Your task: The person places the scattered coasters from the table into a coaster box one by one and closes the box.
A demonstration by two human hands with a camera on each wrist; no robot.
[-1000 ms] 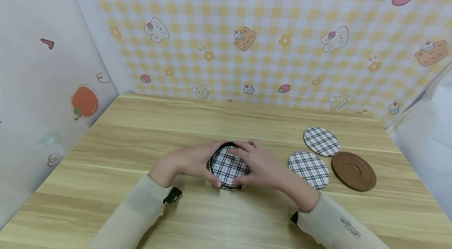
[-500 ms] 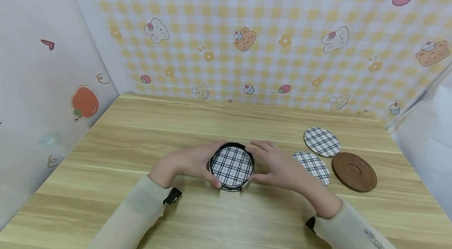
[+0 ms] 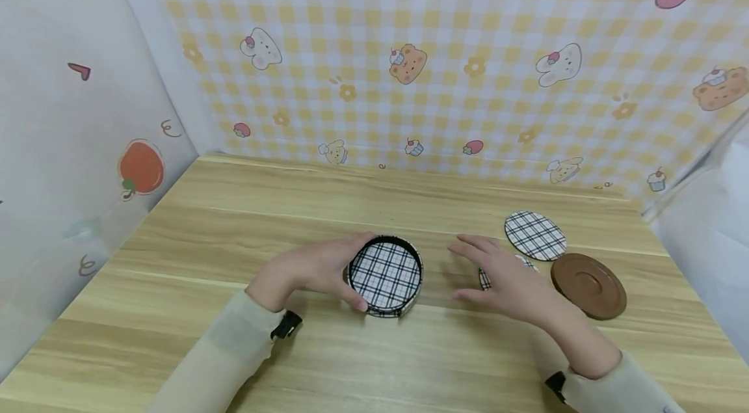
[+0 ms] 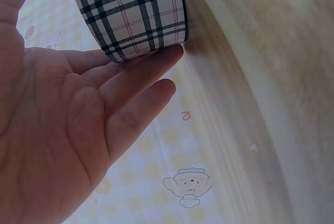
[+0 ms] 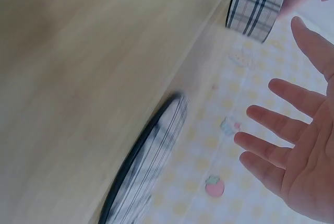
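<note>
Around the left side of a round, shallow box (image 3: 414, 301) in black, white and thin red plaid, I see the person's left hand (image 3: 324, 268) holding on, its thumb at the near left of the rim and its fingers reaching round to the far left. That grip is spread about as wide as the box itself. My left wrist view shows fingers lying against the plaid wall, while the lowest one there stands apart from it. The box rests on the pale wood-grain tabletop (image 3: 263, 198), its black inner wall ringing a plaid bottom.

To the right of the box, well apart from it, I have the right hand (image 3: 506, 276) with its grip spread and holding nothing, thumb and fingers pointing back toward the box. Partly hidden by that hand, right of the box, is a flat, white-and-black plaid disc (image 3: 484, 279); I cannot tell whether the hand touches it. Farther right and slightly beyond the box lies a second plaid disc (image 3: 535, 235), and farthest right of the box sits a brown disc (image 3: 588, 286) with a small ring at its centre.
</note>
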